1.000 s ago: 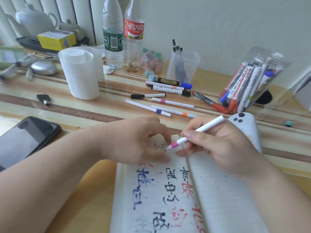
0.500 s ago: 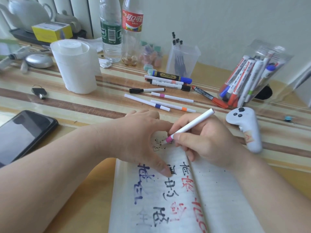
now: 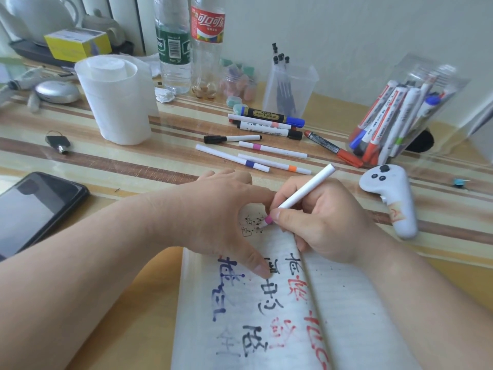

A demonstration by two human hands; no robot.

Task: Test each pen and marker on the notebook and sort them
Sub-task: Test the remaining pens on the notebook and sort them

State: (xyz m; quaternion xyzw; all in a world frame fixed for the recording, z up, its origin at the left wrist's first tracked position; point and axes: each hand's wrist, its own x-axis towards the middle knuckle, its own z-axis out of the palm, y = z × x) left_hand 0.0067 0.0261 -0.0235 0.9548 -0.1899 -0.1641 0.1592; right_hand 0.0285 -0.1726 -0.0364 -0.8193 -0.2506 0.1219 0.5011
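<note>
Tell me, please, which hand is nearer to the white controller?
Right. The right hand, holding the pink-banded pen, sits just beside the white controller; the left hand presses the notebook farther off, beyond the right hand.

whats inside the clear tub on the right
The clear tub holds white-barrelled markers with red and blue caps. Those behind the front ones are partly covered, so the full count cannot be seen.
</note>
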